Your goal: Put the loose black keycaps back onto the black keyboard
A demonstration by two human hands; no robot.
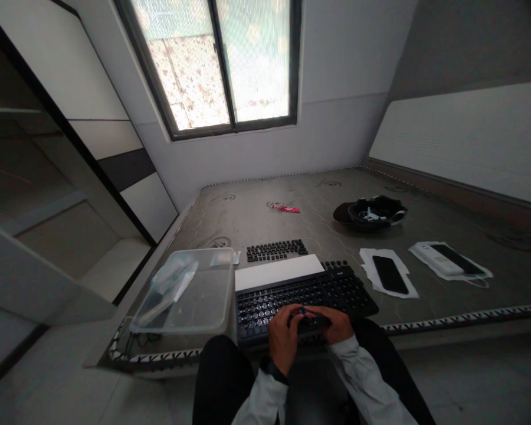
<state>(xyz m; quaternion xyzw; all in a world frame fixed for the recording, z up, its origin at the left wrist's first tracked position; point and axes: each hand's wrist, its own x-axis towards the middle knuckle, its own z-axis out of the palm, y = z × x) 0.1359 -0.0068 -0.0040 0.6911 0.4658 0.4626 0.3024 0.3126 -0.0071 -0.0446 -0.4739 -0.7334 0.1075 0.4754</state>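
A black keyboard lies at the mattress's near edge, in front of my knees. Most of its field shows dark key sockets with the caps off. Above its lower middle, my left hand and my right hand meet, fingers closed on a small dark object. What kind of thing it is, I cannot make out. Behind the keyboard, a white sheet is partly overlapped by it. Black keycaps sit in rows beyond the sheet, and a few more show at its right end.
To the left stands a clear plastic box with plastic bags inside. A dark cap holding small white items, a black phone on white paper and another phone beside a white device lie right. A red packet is farther back.
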